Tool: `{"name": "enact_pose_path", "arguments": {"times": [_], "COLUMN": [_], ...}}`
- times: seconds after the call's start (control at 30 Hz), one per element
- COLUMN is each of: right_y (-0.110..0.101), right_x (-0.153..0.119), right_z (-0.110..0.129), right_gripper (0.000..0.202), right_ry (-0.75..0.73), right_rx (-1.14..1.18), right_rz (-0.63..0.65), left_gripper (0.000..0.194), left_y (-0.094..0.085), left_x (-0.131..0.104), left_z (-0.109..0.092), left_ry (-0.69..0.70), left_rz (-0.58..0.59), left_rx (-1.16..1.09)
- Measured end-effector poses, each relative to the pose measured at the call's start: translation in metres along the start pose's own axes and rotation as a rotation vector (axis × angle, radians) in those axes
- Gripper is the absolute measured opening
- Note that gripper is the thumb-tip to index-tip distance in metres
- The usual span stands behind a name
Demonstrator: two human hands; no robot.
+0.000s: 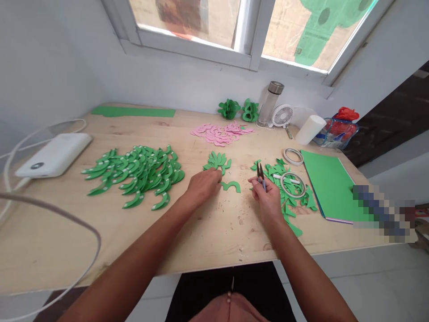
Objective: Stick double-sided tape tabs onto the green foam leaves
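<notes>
My left hand (pixel 207 184) is closed at the middle of the table, its fingertips at one end of a wavy green paper cutout (pixel 232 184). The fingers partly hide that end. Just beyond them, a small cluster of green paper cutouts (pixel 218 160) fans out on the wood. My right hand (pixel 267 197) is wrapped around the handles of a pair of scissors (pixel 260 172), with the dark blades pointing away from me and slightly parted. Beside it, green paper scraps (pixel 284 197) lie scattered, and a roll of tape (pixel 292 184) and a white pen (pixel 285 178) rest on them.
To the left lie a heap of curved green cutouts (pixel 137 170) and a white power bank (pixel 55 154) with cables. Pink cutouts (pixel 219 134), a glass bottle (pixel 269 105) and a small fan (pixel 282 116) are toward the wall. Green sheets (pixel 330 183) are stacked at right.
</notes>
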State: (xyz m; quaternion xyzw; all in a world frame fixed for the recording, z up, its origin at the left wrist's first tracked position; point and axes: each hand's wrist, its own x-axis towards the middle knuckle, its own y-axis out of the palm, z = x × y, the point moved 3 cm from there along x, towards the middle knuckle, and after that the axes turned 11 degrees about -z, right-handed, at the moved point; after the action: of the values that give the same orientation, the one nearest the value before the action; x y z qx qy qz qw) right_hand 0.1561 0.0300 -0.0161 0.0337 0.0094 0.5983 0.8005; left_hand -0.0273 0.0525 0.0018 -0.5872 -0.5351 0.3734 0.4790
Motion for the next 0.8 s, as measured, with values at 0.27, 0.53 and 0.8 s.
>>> {"name": "enact_pose_path", "arguments": {"times": [0.27,0.53,0.8], "right_y": [0.001,0.001,-0.029], "right_x": [0.003,0.005,0.018], "right_z": [-0.003,-0.002,0.042], "right_gripper": [0.022,0.022,0.026], "right_ry": [-0.022,-0.007,0.027], "right_rx": [-0.008,0.008,0.053], "right_rz": [-0.008,-0.026,-0.125], "left_gripper": [0.012,0.01,0.017], "left_y": [0.003,-0.004,-0.009], "left_x": [-0.003,0.0,0.011], "left_z": [0.0,0.0,-0.002], "left_ry": [0.015,0.076,0.081], "left_rz": [-0.087,-0.033,-0.072], "left_rx": [-0.131,-0.451,-0.544]}}
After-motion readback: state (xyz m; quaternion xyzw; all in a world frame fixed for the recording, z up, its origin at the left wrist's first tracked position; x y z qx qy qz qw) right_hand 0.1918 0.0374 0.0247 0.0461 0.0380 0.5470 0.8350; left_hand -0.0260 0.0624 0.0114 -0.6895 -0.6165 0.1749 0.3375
